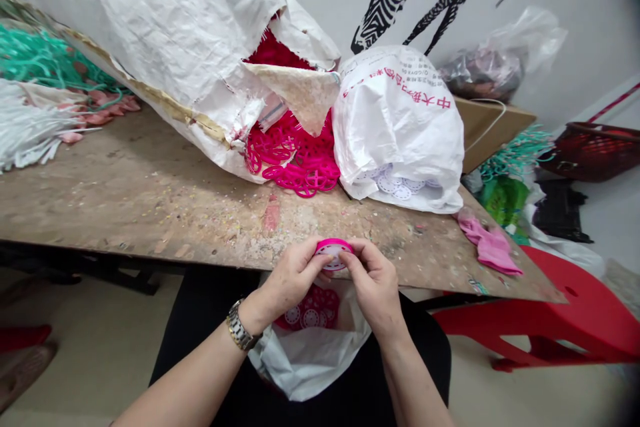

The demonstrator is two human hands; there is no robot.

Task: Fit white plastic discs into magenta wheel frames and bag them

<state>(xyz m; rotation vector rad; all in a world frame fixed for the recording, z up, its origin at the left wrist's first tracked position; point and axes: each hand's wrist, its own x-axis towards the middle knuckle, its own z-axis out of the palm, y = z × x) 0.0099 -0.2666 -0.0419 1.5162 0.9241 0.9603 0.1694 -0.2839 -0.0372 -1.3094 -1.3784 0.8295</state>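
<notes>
In the head view, the left hand (289, 275) and right hand (373, 282) both grip a pink disc (334, 253) by its rim, just above a white bag (305, 367) on the lap, probably kept there so pieces stay within easy reach. More pink-and-white discs (311, 312) lie inside that bag.
</notes>
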